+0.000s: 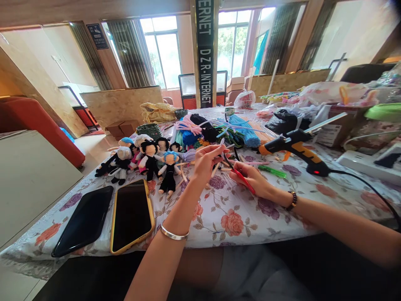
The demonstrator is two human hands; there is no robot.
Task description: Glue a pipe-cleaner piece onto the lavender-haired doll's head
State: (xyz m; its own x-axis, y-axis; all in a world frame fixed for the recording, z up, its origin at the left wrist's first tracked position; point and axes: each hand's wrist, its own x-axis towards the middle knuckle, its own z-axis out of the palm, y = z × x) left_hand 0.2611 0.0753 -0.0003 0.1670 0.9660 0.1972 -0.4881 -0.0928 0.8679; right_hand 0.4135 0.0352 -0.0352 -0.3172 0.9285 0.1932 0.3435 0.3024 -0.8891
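Phones: two lying face up at the near edge of the surface (232, 217), a black phone (83, 219) and a yellow-cased phone (131, 215) just beside it, both screens dark.
Left hand (205, 161): raised over the floral cloth, fingertips pinched shut on a thin pale pipe-cleaner piece (223, 147); silver bangle on the wrist.
Right hand (252, 177): closed round red-handled scissors (239, 173), blades pointing up toward the pinched piece, touching or nearly so; cannot tell which.
Piece in hand: slim, fuzzy, light-coloured, mostly hidden by the fingers, held just above the surface between the two hands.
Progress, judged: trimming or shaping stage on one small part; no body yet formed in the hands, so most of this figure looks left to do.
Done so far: cluster of finished dolls (147, 161) lying left of the hands, black bodies, blue, black and white hair.
Nearby tool: green-handled tool (272, 170) lying just right of the right hand.
Glue gun (294, 148): orange and black, resting further right, red light on, cord trailing off.
Supply: heap of pipe cleaners (219, 129) behind, blue, pink, green, black, well stocked.
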